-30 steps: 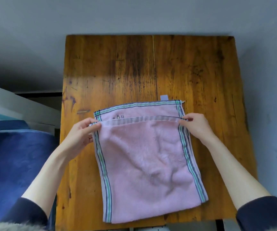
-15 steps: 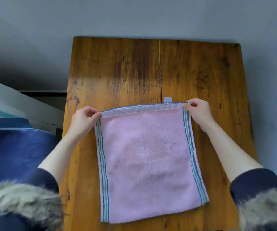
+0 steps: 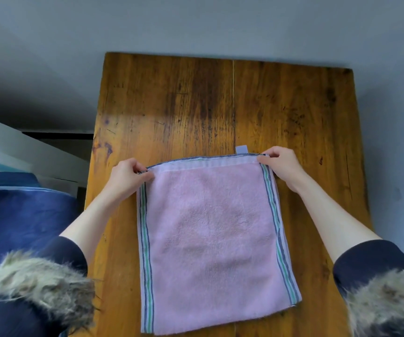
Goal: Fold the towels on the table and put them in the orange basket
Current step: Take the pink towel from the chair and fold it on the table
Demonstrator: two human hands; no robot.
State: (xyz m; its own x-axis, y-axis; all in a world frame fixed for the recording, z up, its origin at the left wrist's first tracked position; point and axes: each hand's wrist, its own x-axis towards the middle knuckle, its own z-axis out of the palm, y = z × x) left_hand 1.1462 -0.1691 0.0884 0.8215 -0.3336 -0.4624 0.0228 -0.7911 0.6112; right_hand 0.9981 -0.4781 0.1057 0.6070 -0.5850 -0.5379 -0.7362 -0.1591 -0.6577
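Pink towel (image 3: 210,242), folded in half, flat on the near half of the wooden table (image 3: 172,105), reaching almost to the near edge. Top layer laid over the bottom one, far edges nearly matched, a thin dark hem of the lower layer peeking out along the far side. Green and dark blue stripes down both long sides. Small pale tag (image 3: 241,149) sticking out past the far edge, flat on the wood. Slightly skewed, near right corner further right than the far one.

Left hand (image 3: 127,176) pinching the far left corner, fingers curled over the hem, resting on the table. Right hand (image 3: 280,165) pinching the far right corner the same way, thumb and fingers closed on the stacked edges. Both forearms bare, stretched along either side of the towel, dark sleeves with fur trim (image 3: 33,283) at the bottom corners.

Far half of the table bare, dark stains in the grain, a seam down the middle. Grey floor (image 3: 50,57) around it. Blue fabric (image 3: 18,215) to the left, beside the table, with a white ledge (image 3: 14,147) beyond it.
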